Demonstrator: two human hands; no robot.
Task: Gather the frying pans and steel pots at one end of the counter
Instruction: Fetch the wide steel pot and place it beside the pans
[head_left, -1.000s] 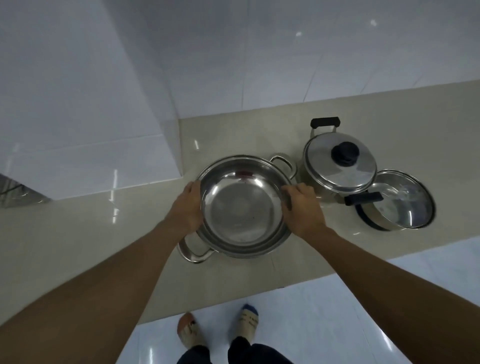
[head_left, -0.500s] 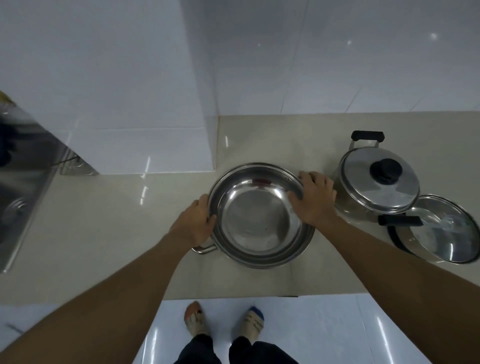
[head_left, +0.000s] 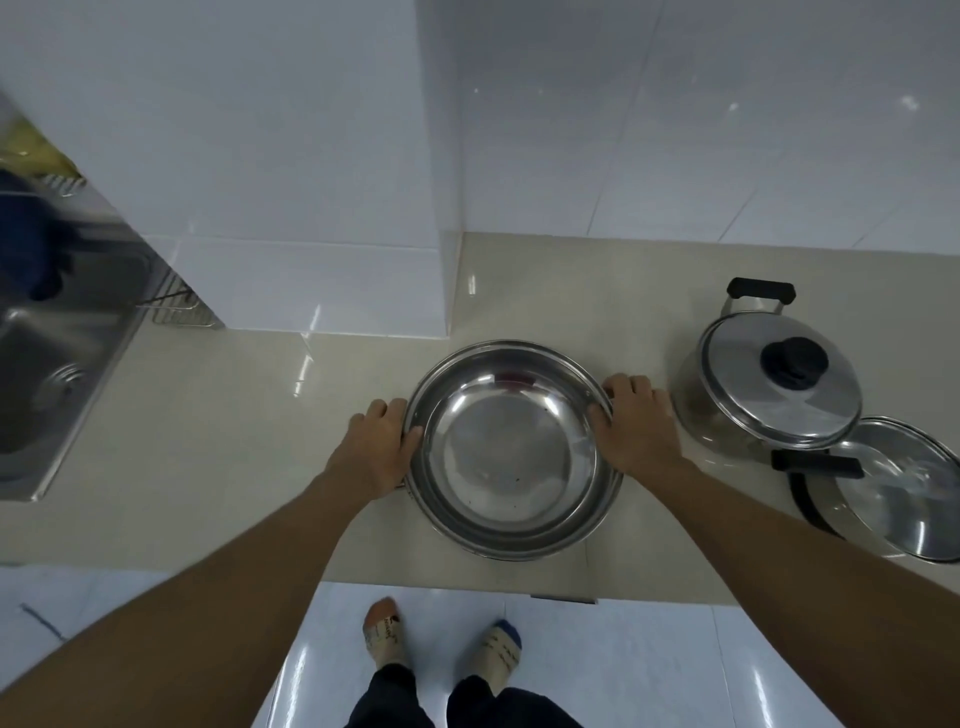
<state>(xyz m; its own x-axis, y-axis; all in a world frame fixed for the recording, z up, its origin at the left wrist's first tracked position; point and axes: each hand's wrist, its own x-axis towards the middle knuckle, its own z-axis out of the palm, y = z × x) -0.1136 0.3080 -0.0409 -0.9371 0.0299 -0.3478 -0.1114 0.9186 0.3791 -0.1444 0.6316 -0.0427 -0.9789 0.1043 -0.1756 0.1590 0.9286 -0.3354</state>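
Observation:
A wide, shallow steel pot (head_left: 511, 452) sits on the beige counter (head_left: 234, 441) near its front edge, empty inside. My left hand (head_left: 376, 449) grips its left rim and covers the handle there. My right hand (head_left: 636, 428) grips the right rim, hiding that handle. To the right stands a lidded steel pot (head_left: 774, 384) with a black knob and a black handle. Against it, at the far right, lies a frying pan (head_left: 893, 488) under a glass lid, its black handle pointing left.
A white tiled pillar (head_left: 311, 208) juts onto the counter just behind and left of the shallow pot. A steel sink (head_left: 57, 358) and a wire rack (head_left: 176, 306) are at the far left. My feet stand on the glossy floor below the counter edge.
The view has swung left, so the sink came into sight. Both hands slid from the shallow pot's sides onto its handles; the pot itself stays close to the lidded pot.

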